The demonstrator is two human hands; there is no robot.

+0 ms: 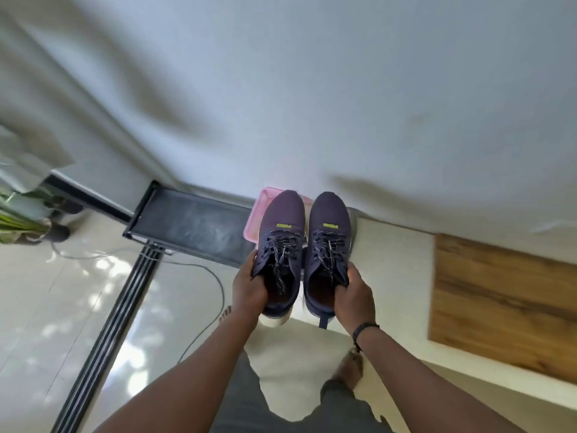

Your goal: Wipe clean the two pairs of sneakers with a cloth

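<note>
I hold a pair of navy knit sneakers with yellow-green logos and speckled laces, side by side in the air, toes pointing away from me. My left hand (249, 287) grips the left sneaker (281, 235) at its collar. My right hand (354, 295) grips the right sneaker (329, 232) at its collar, thumb inside. Both have pale soles showing at the heel. No cloth and no second pair of sneakers are in view.
A pink plastic basket (251, 228) sits on the floor under the sneakers' toes, against the white wall. To its left lies a black metal rack (187, 226), with a cable (215, 285) curling over the glossy tiles. A wooden panel (502, 301) is at the right. My bare feet stand below.
</note>
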